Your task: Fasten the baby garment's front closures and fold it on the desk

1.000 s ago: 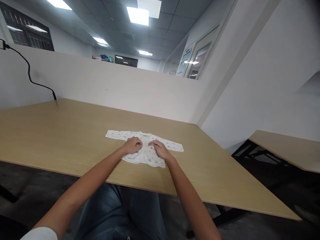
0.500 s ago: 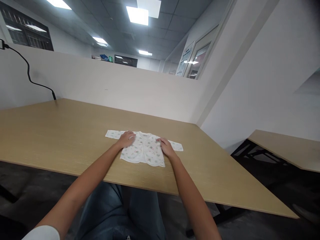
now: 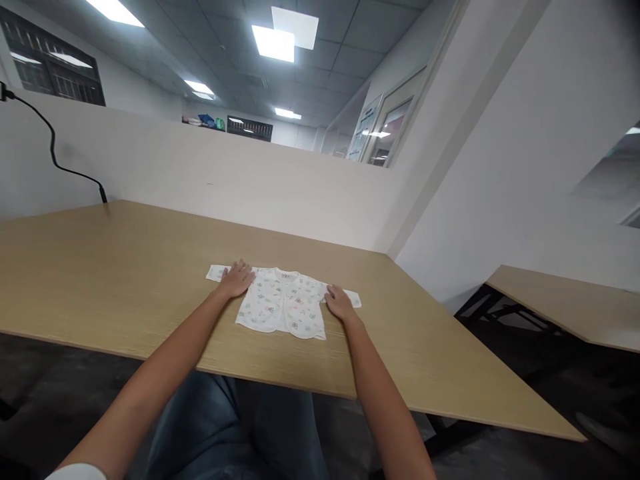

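Note:
A small white baby shirt [image 3: 283, 303] with a scattered print lies spread flat, its neckline away from me and both sleeves stretched out sideways. My left hand [image 3: 237, 279] rests flat on the left sleeve near the shoulder, fingers spread and holding nothing. On the other side, my right hand [image 3: 340, 301] lies over the right sleeve with its fingers extended against the cloth. Part of each sleeve is hidden beneath the hands. The shirt's hem faces me and its front halves meet along the middle.
The shirt lies on a wide wooden table [image 3: 150, 267], backed by a low white partition [image 3: 240, 180]. A black cable [image 3: 53, 143] hangs down at the far left. Another table [image 3: 560, 297] stands to the right, beyond a gap.
Both hands have slid outward, from the shirt's chest onto its sleeves. The left fingers are more spread than before. The shirt still lies flat, and the view has shifted slightly.

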{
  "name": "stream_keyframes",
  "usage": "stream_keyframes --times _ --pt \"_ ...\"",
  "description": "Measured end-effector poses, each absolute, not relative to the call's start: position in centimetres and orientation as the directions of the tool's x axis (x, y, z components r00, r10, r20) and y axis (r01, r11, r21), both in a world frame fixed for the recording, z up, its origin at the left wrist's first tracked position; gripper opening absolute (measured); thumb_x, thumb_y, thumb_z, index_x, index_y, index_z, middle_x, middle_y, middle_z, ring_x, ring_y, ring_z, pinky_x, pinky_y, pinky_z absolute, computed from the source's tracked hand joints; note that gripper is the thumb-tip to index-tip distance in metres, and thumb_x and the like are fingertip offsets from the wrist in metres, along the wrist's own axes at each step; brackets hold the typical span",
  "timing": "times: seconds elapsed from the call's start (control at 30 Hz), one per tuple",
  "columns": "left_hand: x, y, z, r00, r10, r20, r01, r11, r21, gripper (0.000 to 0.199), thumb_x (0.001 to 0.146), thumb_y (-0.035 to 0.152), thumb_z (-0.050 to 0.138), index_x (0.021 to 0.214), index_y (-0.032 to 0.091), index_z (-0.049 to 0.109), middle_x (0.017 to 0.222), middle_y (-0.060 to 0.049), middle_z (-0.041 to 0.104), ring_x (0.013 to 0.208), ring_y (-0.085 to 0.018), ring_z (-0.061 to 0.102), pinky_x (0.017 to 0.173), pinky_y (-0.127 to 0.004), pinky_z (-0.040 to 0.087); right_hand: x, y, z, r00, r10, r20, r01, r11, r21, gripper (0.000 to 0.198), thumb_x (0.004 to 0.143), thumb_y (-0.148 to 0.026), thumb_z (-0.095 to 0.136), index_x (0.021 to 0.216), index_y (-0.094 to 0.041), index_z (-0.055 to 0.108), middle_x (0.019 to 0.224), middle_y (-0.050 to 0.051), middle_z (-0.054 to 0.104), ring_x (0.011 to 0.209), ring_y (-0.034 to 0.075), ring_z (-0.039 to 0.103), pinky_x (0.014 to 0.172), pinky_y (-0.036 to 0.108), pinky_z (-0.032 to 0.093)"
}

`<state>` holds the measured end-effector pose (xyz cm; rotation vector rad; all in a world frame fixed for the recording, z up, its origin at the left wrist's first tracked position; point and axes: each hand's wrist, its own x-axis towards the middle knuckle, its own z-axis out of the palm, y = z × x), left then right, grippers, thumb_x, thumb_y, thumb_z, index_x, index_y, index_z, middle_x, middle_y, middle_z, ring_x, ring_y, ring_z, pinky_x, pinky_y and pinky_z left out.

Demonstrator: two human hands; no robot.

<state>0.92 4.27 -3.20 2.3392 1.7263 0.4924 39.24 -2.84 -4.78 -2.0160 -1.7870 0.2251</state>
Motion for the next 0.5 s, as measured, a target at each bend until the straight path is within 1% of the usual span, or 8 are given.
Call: stream_keyframes --times 0.1,0.2,0.27,0.37,0.5 --pt "1.9 4.0 -3.6 0.391 0.913 0.111 0.855 -0.406 0.322 0.068 0.100 0.059 0.018 0.155 0.024 0.035 0.168 -0.009 0.009 0.155 -0.032 0.008 0.121 -0.060 0.010 37.8 -2.8 -4.8 0.069 0.991 0.114 0.906 -0.014 -0.424 0.058 0.098 -0.036 0.038 0.151 -0.011 0.045 0.162 0.014 0.029 0.153 0.028 0.018 0.123 0.042 0.014" --pt "2.1 4.2 -4.0 0.397 0.914 0.091 0.861 -0.404 0.309 0.069 0.099 0.061 0.020 0.157 0.025 0.032 0.167 -0.008 0.009 0.154 -0.033 0.009 0.121 -0.060 0.010 37.1 -3.0 -4.5 0.012 1.000 0.013 0.912 -0.005 -0.411 0.065 0.101 -0.043 0.032 0.157 -0.010 0.031 0.166 0.013 0.017 0.155 0.030 0.007 0.124 0.046 0.008" --pt "1.6 4.6 -4.1 0.352 0.934 0.058 0.886 -0.352 0.301 0.071 0.098 0.063 0.019 0.157 0.025 0.031 0.167 -0.009 0.010 0.154 -0.034 0.011 0.120 -0.061 0.011 37.2 -3.3 -4.1 0.046 0.998 -0.035 0.924 -0.056 -0.379 0.068 0.101 -0.047 0.029 0.159 -0.010 0.027 0.167 0.013 0.012 0.155 0.031 0.005 0.124 0.047 0.007" --pt "0.0 5.6 -4.0 0.224 0.975 -0.012 0.941 -0.213 0.264 0.078 0.097 0.066 0.013 0.158 0.021 0.030 0.166 -0.011 0.014 0.154 -0.034 0.011 0.120 -0.062 0.012 37.5 -3.7 -3.6 0.127 0.990 -0.063 0.932 -0.141 -0.335 0.068 0.102 -0.049 0.024 0.159 -0.012 0.026 0.167 0.012 0.011 0.155 0.031 0.006 0.124 0.048 0.007" --pt "-1.9 6.6 -3.9 0.108 0.993 -0.041 0.967 -0.095 0.234 0.081 0.096 0.067 0.008 0.159 0.021 0.028 0.166 -0.010 0.014 0.153 -0.036 0.012 0.120 -0.063 0.013 37.4 -3.8 -3.3 0.186 0.979 -0.085 0.930 -0.203 -0.305 0.067 0.102 -0.051 0.022 0.160 -0.016 0.025 0.167 0.010 0.011 0.155 0.029 0.006 0.124 0.047 0.006"
